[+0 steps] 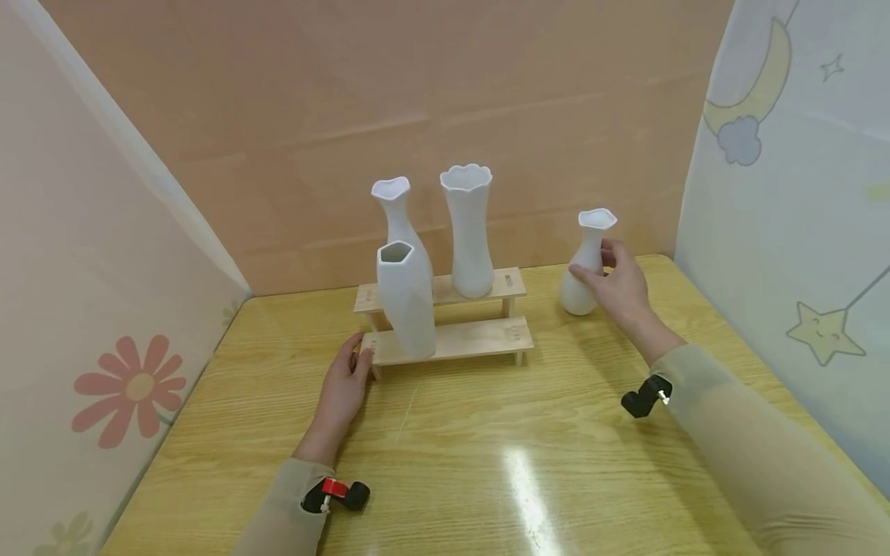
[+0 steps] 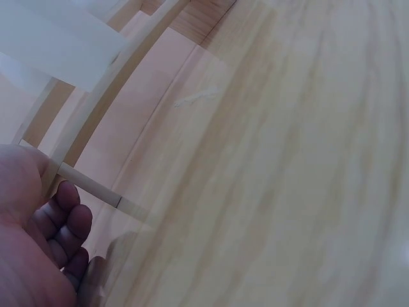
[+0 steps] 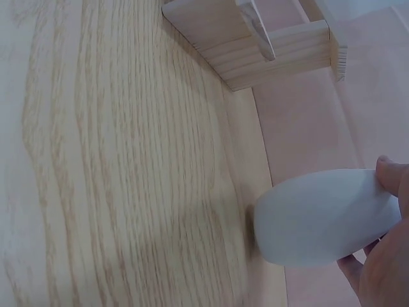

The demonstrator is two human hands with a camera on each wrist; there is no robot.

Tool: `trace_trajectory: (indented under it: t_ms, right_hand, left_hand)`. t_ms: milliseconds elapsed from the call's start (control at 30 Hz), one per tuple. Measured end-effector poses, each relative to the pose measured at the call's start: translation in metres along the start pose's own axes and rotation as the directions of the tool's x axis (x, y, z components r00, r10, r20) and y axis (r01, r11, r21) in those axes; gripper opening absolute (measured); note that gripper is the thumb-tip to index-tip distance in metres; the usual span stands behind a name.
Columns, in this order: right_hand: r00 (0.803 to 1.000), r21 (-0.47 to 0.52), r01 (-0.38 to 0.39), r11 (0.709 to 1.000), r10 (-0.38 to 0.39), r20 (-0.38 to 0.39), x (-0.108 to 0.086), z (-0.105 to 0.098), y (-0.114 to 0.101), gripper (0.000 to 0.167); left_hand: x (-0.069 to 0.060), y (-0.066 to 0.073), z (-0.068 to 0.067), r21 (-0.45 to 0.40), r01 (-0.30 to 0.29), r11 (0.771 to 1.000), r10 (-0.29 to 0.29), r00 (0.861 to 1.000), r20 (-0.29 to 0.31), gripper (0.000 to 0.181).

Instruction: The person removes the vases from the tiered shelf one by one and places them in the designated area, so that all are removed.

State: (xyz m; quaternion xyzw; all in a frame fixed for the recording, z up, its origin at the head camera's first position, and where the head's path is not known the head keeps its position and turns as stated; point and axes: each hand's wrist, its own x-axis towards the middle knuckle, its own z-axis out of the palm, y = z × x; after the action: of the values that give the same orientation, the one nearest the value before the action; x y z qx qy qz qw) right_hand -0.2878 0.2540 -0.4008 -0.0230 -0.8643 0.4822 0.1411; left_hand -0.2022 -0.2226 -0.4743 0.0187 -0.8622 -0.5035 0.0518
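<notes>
At the right, my right hand (image 1: pixel 621 286) grips a small white vase (image 1: pixel 579 287) round its neck and upper body, thumb in front and fingers behind. The vase leans slightly; whether its base touches the table I cannot tell. My left hand (image 1: pixel 345 380) holds the left end of a two-step wooden stand (image 1: pixel 480 337), its fingers curled in the left wrist view. On the lower step stands a faceted white vase (image 1: pixel 410 305). Behind it, partly hidden, is a slender white vase (image 1: pixel 396 212) with a flared mouth. A scallop-rimmed white vase (image 1: pixel 471 232) stands on the upper step.
A wood-grain table (image 1: pixel 452 455) carries everything. A peach-coloured backdrop (image 1: pixel 334 116) hangs close behind the stand. Pale printed cloths flank the table, the left one with a red flower (image 1: pixel 139 386), the right one with a star (image 1: pixel 825 332).
</notes>
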Motion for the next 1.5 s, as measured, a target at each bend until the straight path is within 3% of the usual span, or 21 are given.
trace_trajectory:
  t_ms: [433, 767, 1167, 1367, 1500]
  right_hand:
    - [0.999, -0.031, -0.003, 0.999, 0.005, 0.046, 0.001, -0.005, 0.010, 0.087]
    - [0.998, 0.004, 0.007, 1.000, -0.007, 0.070, 0.000, -0.004, 0.010, 0.092]
    - [0.999, 0.027, 0.046, 0.999, -0.045, -0.028, -0.018, -0.012, 0.006, 0.104]
    - [0.996, 0.062, 0.060, 0.996, -0.056, -0.071, -0.041, -0.018, -0.005, 0.108]
    - [0.988, 0.108, 0.032, 0.994, -0.015, -0.155, -0.059, -0.018, -0.019, 0.099]
  left_hand:
    - [-0.002, 0.002, -0.001, -0.008, -0.020, 1.000, 0.020, 1.000, 0.002, 0.055]
    - [-0.001, 0.002, 0.001, -0.009, -0.009, 1.000, 0.009, 1.000, 0.002, 0.055]
    - [0.000, 0.002, 0.002, -0.007, -0.018, 1.000, 0.018, 1.000, -0.002, 0.055]
    - [0.000, 0.002, 0.001, 0.002, -0.018, 1.000, 0.018, 1.000, 0.000, 0.055]
    - [0.000, 0.003, -0.001, 0.004, -0.025, 1.000, 0.025, 1.000, 0.002, 0.055]
